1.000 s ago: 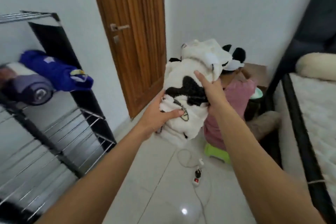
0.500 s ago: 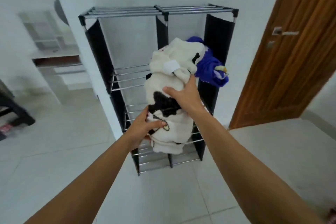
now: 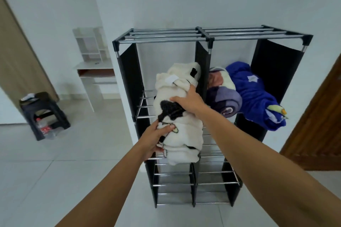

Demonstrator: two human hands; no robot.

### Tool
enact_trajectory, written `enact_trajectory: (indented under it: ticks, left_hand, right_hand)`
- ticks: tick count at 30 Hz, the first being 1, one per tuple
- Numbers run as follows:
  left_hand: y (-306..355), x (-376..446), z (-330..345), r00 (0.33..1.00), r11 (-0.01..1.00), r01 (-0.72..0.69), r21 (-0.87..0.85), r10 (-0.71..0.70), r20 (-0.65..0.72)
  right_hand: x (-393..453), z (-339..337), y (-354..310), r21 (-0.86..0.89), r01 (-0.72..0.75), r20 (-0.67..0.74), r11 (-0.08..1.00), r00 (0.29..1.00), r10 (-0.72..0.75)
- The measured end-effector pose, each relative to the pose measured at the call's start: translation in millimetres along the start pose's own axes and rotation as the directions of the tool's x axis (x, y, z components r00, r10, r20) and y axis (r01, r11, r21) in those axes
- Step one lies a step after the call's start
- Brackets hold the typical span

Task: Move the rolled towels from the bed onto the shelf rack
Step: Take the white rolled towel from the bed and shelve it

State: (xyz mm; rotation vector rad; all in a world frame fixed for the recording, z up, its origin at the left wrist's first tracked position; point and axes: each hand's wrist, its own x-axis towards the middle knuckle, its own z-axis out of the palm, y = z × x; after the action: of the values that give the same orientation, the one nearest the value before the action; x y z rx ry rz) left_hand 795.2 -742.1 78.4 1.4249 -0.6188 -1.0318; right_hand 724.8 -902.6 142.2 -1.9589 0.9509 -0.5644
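Both hands hold one rolled towel, a cream fleece roll with black patches (image 3: pixel 178 116), up in front of the left column of the shelf rack (image 3: pixel 212 37). The left hand (image 3: pixel 154 137) grips the roll's near lower end, fingers wrapped under it and thumb pressed across the front; the right hand (image 3: pixel 188 100) clasps it higher up, fingers curled over the top of the roll. The roll stands lengthwise, its far end level with the upper left compartment; whether it touches the bars there cannot be told. The upper right compartment holds two rolled towels side by side and touching — a purple-and-cream roll (image 3: pixel 222 96) against the central divider and a deep blue roll (image 3: pixel 256 96) to its right, whose near end juts past the front bars. The lower tiers show only bare metal rods. To the left, on the tiled floor, stands a black stool (image 3: pixel 44 114), and behind it a white desk (image 3: pixel 92 72) sits against the wall.
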Motion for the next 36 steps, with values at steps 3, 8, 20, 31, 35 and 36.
enact_trajectory:
  ticks: [3,8,20,31,35,36]
  left_hand:
    - [12,41,-11,1.0,1.0,-0.001,0.0,0.001,0.018]
    - [28,97,-30,0.998,0.999,0.014,0.033,-0.016,0.067]
    - [53,155,-40,0.987,0.997,0.061,0.051,-0.068,0.145]
    - [49,179,-39,0.981,0.993,0.114,0.026,-0.117,0.155]
    - [54,188,-37,0.986,0.994,0.107,-0.005,-0.106,0.126]
    - [54,190,-36,0.988,0.994,0.105,-0.005,-0.104,0.115]
  right_hand:
    - [36,2,-3,0.007,-0.005,-0.03,1.0,1.0,0.005]
    - [88,5,-9,-0.016,-0.084,-0.044,0.996,0.996,0.084]
    - [147,4,-10,-0.027,-0.193,-0.073,0.981,0.979,0.191]
    - [160,2,-3,-0.098,-0.217,-0.063,0.971,0.975,0.212]
    - [170,1,-12,-0.104,-0.167,-0.069,0.98,0.985,0.161]
    - [171,1,-12,-0.108,-0.162,-0.072,0.981,0.985,0.155]
